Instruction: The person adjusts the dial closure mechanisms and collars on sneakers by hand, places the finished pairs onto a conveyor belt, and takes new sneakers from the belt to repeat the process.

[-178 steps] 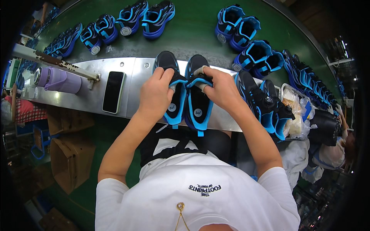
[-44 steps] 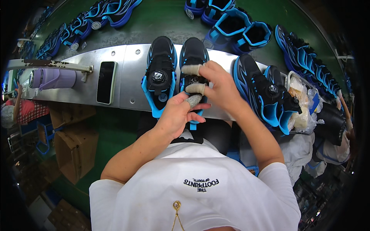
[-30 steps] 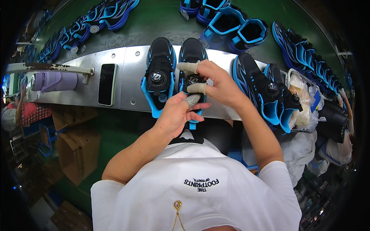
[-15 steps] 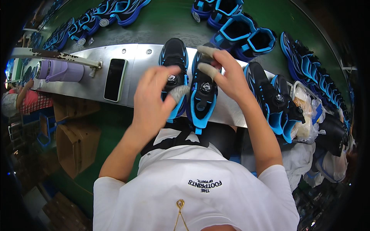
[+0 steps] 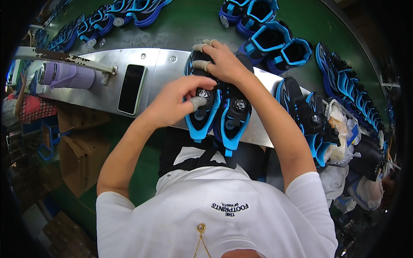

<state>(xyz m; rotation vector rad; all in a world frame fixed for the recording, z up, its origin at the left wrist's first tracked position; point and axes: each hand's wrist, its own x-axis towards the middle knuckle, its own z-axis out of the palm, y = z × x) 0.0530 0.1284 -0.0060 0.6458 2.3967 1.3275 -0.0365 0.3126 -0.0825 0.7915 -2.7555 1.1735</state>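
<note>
A pair of black sneakers with bright blue edging stands in front of me on the metal bench, heels toward me. My left hand [image 5: 172,101] is at the left sneaker [image 5: 199,125], its thumb and forefinger around the round lacing dial [image 5: 204,93] on the tongue. My right hand [image 5: 224,61] reaches over from the right, its fingers bent on the toe part of that same sneaker. Pale finger covers sit on several fingertips. Under my right wrist and forearm is the right sneaker [image 5: 237,116], partly hidden.
A phone [image 5: 132,89] and a lilac bottle [image 5: 71,75] lie left on the metal bench [image 5: 157,64], near a worn metal bar [image 5: 64,56]. More sneakers [image 5: 297,101] stand at right beside a tray of plastic bags [image 5: 340,127]. Rows of sneakers line the green belt [image 5: 185,26] beyond.
My right hand has moved left from the right sneaker to the toe of the left one. My left hand has settled at the left sneaker's dial. The view has shifted slightly.
</note>
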